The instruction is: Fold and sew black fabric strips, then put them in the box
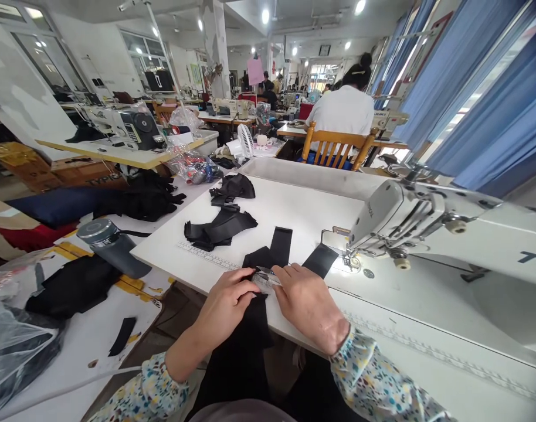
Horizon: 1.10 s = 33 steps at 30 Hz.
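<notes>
My left hand (226, 305) pinches a black fabric piece (255, 319) that hangs over the front edge of the white sewing table (206, 271). Close beside it, my right hand (304, 296) is closed around small metal snips (267, 275), whose blades point left at the fabric near my left fingertips. Just beyond the hands lie black fabric strips (281, 245). Another black strip (321, 259) reaches toward the needle area of the sewing machine (391, 220), partly behind my right hand. Farther left are two piles of black cut pieces (219, 227).
A dark bottle (114, 246) lies tilted on the left side table, near black cloth (74, 285) and a plastic bag (19, 351). A printed ruler (426, 349) runs along the table's front. Beyond stand a white tray (312, 176), a wooden chair (338, 143) and a seated person (349, 108).
</notes>
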Each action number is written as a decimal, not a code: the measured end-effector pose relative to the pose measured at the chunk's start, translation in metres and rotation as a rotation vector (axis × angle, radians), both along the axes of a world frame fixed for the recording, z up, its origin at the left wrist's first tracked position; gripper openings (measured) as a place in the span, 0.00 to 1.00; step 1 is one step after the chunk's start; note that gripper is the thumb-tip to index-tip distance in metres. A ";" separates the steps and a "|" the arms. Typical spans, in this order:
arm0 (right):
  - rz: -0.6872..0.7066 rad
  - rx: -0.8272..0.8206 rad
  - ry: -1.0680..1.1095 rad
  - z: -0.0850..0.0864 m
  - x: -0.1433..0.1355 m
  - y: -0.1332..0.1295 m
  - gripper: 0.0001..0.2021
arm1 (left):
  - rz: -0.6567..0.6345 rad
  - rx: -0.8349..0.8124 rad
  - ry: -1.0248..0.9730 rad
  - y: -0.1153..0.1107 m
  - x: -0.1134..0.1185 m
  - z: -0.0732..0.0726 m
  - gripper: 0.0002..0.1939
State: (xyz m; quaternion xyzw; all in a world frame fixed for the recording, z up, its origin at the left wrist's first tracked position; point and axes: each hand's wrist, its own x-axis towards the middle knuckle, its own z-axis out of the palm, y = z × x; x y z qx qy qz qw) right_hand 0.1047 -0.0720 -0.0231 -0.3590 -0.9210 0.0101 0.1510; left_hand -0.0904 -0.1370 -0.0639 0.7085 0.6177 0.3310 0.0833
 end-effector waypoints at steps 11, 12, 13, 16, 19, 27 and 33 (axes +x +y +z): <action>-0.046 0.034 0.036 0.001 0.011 -0.006 0.11 | 0.054 0.165 -0.060 0.003 -0.008 0.007 0.13; -0.046 0.044 0.031 0.002 0.010 -0.007 0.11 | 0.048 0.177 -0.064 0.002 -0.008 0.008 0.13; -0.045 0.051 0.028 0.003 0.008 -0.008 0.11 | 0.044 0.189 -0.070 0.000 -0.007 0.009 0.14; -0.046 0.050 0.037 0.005 0.002 -0.009 0.09 | 0.040 0.198 -0.090 -0.003 -0.003 0.011 0.14; -0.047 0.037 0.069 0.007 -0.001 -0.008 0.09 | 0.020 0.169 -0.103 -0.006 -0.001 0.012 0.13; -0.151 -0.023 0.101 0.003 0.035 -0.003 0.08 | -0.098 0.072 -0.235 -0.019 -0.016 0.028 0.13; -0.117 -0.091 0.162 0.009 0.043 -0.022 0.12 | -0.104 0.134 -0.206 -0.015 -0.016 0.034 0.13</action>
